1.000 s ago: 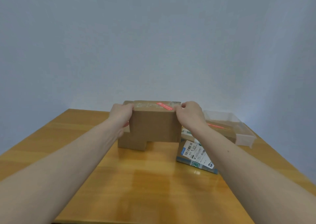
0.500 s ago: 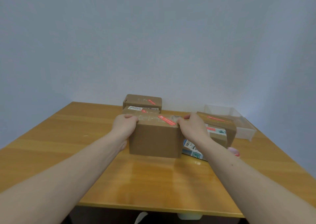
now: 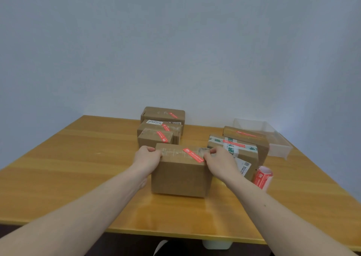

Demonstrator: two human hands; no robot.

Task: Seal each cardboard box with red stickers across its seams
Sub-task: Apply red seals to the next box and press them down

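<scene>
Box [image 3: 180, 174] at frame centre is gripped at its top edges by left hand [image 3: 146, 157] and right hand [image 3: 220, 161]; sticker [image 3: 193, 155] could be scuffed loose by a sliding thumb.

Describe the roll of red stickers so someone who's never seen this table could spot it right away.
Start at the wooden table and look to its right side, just in front of the cardboard box with green-printed tape. The sticker roll stands there beside the right forearm. It is the only curled red-and-white thing among brown boxes.
</scene>
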